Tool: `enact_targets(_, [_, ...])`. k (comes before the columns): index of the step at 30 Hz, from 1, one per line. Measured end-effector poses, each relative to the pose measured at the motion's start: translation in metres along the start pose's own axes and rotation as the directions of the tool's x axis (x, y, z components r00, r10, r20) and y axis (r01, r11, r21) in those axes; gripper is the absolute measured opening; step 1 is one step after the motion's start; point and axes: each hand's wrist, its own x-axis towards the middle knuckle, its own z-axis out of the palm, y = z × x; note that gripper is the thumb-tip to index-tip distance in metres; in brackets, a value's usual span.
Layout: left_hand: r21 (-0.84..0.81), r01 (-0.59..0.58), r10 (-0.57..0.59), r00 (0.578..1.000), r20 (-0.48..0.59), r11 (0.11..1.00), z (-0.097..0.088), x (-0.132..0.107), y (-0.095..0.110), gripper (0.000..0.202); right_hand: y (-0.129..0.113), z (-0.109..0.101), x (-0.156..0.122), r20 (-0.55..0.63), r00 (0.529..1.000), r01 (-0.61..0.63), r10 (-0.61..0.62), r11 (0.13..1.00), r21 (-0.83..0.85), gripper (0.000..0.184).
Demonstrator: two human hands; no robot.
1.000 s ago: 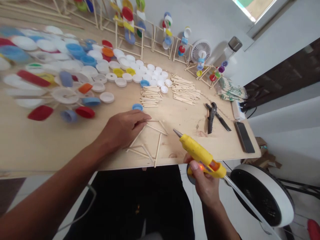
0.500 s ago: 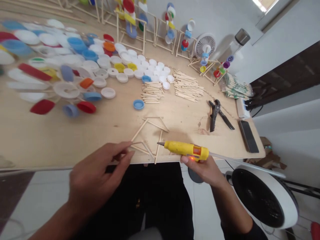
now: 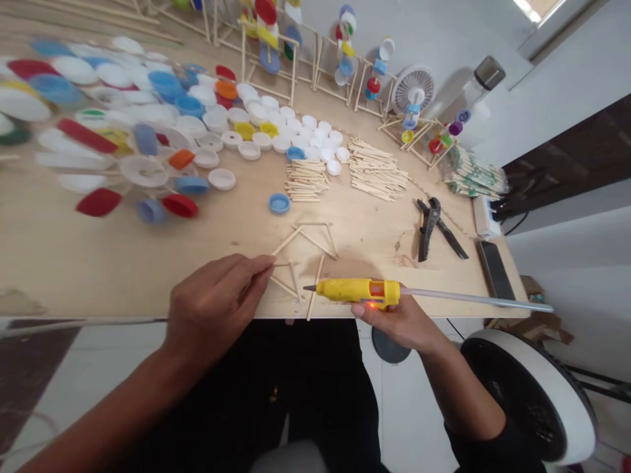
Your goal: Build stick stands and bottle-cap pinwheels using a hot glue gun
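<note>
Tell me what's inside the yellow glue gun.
A pale glue stick runs into the back of the glue gun, and a reddish part shows in its side. The yellow casing hides the rest.

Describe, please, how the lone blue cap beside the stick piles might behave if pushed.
The blue cap would probably slide rather than roll, since it lies flat on the table. Its shallow, hollow form suggests low weight and little tendency to tip.

I look through one head-worn camera, facing forward and down over the table (image 3: 227, 226) from close above.
</note>
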Motion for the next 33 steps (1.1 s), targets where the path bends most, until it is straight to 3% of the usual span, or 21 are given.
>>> enact_targets(11, [-0.048,0.007,-0.008,1.0,-0.023,0.999,0.004,-0.002,0.0,0.012,0.002,0.001,0.006,0.073,0.997,-0.032,0.03,0.999,0.034,0.03])
enact_targets(20, [-0.083,0.005,-0.015,0.994,-0.111,0.997,0.013,-0.005,-0.004,0.014,-0.001,-0.001,0.008,0.073,0.997,-0.03,0.028,0.999,0.024,0.031])
enact_targets(27, [-0.055,0.019,-0.023,0.996,-0.084,0.998,0.013,-0.005,-0.004,0.014,0.001,-0.004,0.011,0.089,0.988,-0.126,0.128,0.992,-0.022,0.034])
enact_targets(33, [-0.063,0.075,-0.078,0.996,-0.049,0.995,0.012,-0.004,-0.004,0.018,0.005,-0.007,0.013,0.09,0.986,-0.134,0.138,0.99,-0.043,0.036])
